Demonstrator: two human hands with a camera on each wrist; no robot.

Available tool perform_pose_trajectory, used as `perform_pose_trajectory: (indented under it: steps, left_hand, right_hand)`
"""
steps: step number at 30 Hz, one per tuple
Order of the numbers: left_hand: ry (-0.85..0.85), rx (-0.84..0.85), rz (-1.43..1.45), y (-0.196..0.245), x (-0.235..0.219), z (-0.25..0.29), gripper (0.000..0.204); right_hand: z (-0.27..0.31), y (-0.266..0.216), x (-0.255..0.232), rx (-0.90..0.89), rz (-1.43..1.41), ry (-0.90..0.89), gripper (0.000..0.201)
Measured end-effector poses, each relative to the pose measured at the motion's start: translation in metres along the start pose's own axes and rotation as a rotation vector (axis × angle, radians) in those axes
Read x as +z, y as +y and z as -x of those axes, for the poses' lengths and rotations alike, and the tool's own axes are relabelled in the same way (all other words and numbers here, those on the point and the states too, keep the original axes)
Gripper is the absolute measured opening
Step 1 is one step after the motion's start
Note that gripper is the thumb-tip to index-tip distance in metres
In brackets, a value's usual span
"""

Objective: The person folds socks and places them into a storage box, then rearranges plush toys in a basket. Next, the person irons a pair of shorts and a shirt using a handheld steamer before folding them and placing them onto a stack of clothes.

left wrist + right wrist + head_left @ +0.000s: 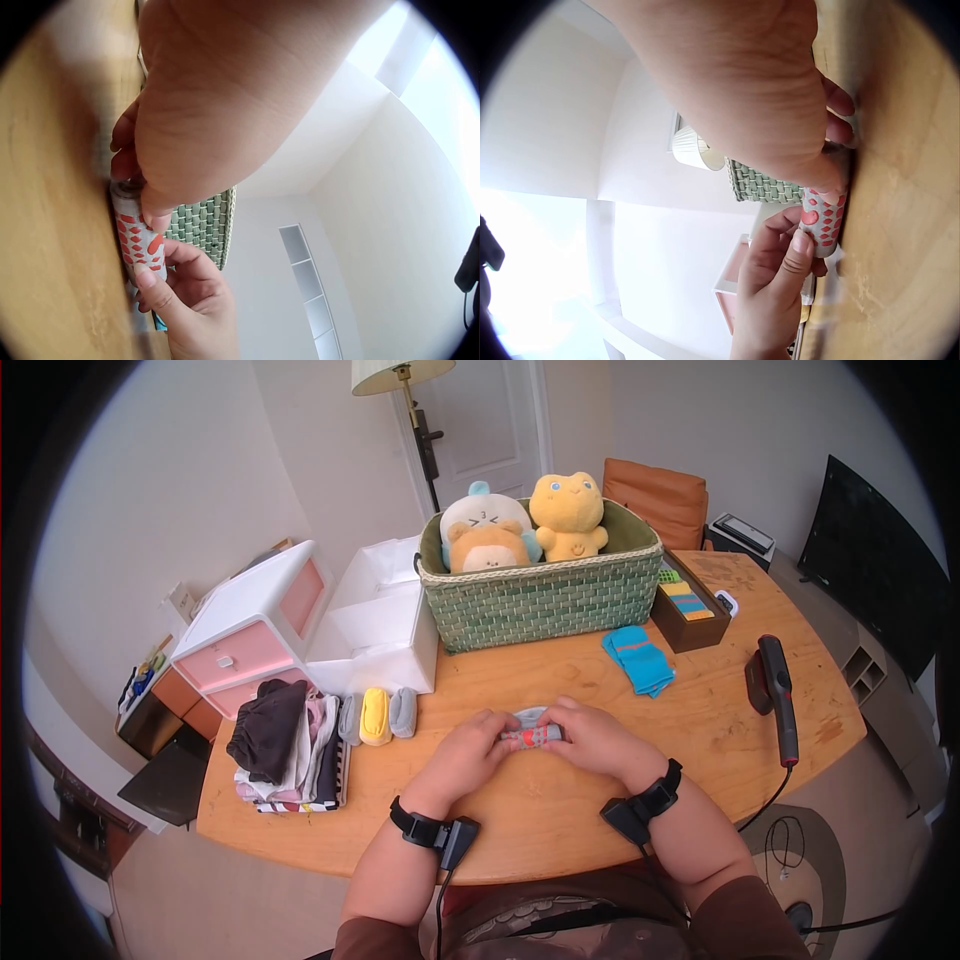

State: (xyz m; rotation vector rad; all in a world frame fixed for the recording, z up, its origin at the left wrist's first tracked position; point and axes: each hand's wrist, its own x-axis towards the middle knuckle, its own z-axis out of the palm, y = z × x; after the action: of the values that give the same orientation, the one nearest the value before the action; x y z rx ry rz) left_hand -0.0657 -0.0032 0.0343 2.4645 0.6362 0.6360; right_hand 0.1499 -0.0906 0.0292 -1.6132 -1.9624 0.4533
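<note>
A grey sock with red patterns (532, 737) is rolled into a small cylinder low over the wooden table in the head view. The left hand (478, 748) grips its left end and the right hand (590, 738) its right end. In the left wrist view the roll (135, 238) lies between the left hand (202, 112) and the right hand (196, 300). The right wrist view shows the roll (825, 225) with thumbs of the right hand (757, 97) and left hand (772, 285) on it. Grey fabric lies just behind the roll.
Rolled grey and yellow socks (375, 716) sit beside a clothes stack (290, 750). Behind stand a pink-and-white drawer unit (250, 630), white box (370, 650) and green basket (540, 600) of plush toys. Blue socks (638, 660), a brown box (690, 622) and a corded brush (778, 695) are right.
</note>
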Motion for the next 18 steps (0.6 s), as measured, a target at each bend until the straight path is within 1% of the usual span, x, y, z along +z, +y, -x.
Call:
perform_pose_trajectory:
  steps: [1,3,10,12,13,18]
  left_hand:
    - [0.000,0.000,0.000,0.0011,-0.0002,-0.0003,0.027]
    - [-0.013,-0.074,0.042,0.0041,-0.0012,-0.0006,0.029]
    - [-0.021,-0.090,0.077,0.0051,-0.0018,-0.0010,0.028]
    - [-0.038,-0.128,0.091,0.0085,-0.0035,-0.0009,0.028]
    - [-0.038,-0.128,0.091,0.0081,-0.0031,-0.0007,0.028]
    - [0.052,-0.011,0.097,0.0078,-0.0015,0.0000,0.035]
  right_hand:
    - [0.0000,0.0002,-0.0002,-0.002,0.002,-0.003,0.030]
    - [0.0002,0.0005,-0.0003,-0.001,0.002,-0.008,0.029]
    - [0.0002,0.0006,-0.0011,-0.015,-0.003,-0.020,0.029]
    - [-0.0001,0.0007,-0.0009,-0.011,0.003,-0.025,0.029]
    - [-0.0001,0.0006,-0.0008,-0.006,0.008,-0.030,0.029]
    - [0.0003,-0.0019,-0.0025,-0.004,0.000,-0.031,0.027]
